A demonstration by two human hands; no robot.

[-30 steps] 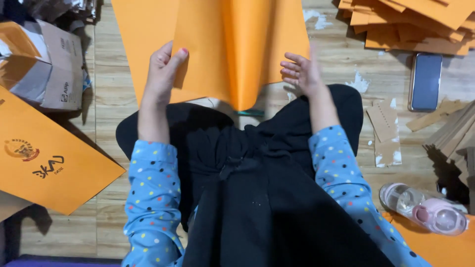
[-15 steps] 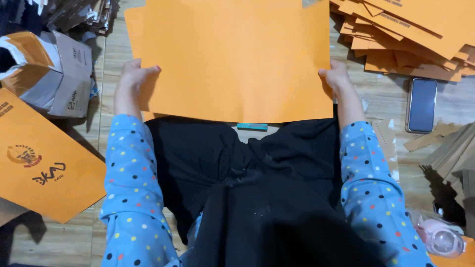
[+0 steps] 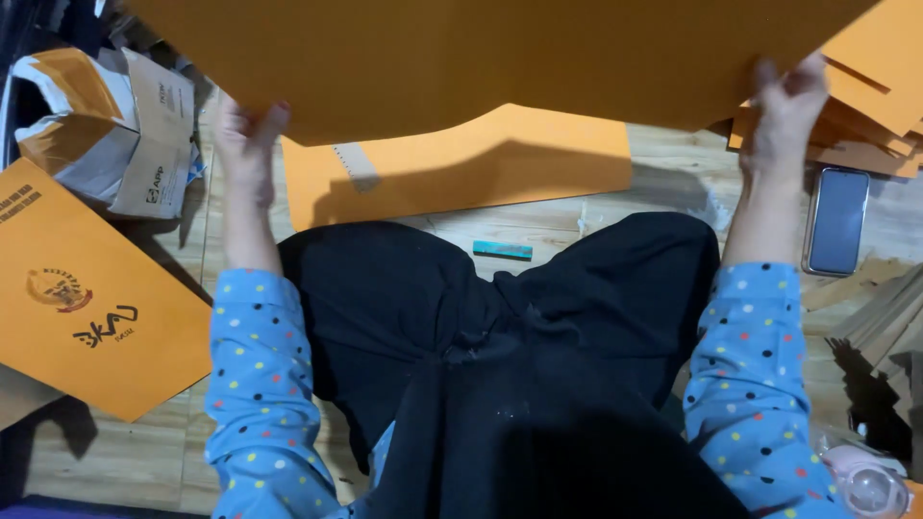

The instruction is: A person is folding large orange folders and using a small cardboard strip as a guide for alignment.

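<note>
I hold a large orange paper sheet [image 3: 500, 58] up in front of me, filling the top of the view. My left hand [image 3: 245, 144] grips its lower left edge. My right hand [image 3: 784, 111] grips its right edge. Beneath it another orange sheet [image 3: 461, 163] lies flat on the wooden floor, a pale strip at its left end. My crossed legs in black trousers are below, and a small teal bar [image 3: 502, 250] lies on the floor just ahead of them.
A printed orange envelope [image 3: 87, 308] lies at left, with an opened cardboard box [image 3: 106, 135] behind it. A stack of orange sheets [image 3: 865, 115] sits at right, a phone [image 3: 836, 221] beside it. A pink-capped clear bottle [image 3: 870, 485] lies at bottom right.
The sheet was folded upward, then pressed flat on the floor; now both hands have lifted it up toward the camera, uncovering another orange sheet beneath.
</note>
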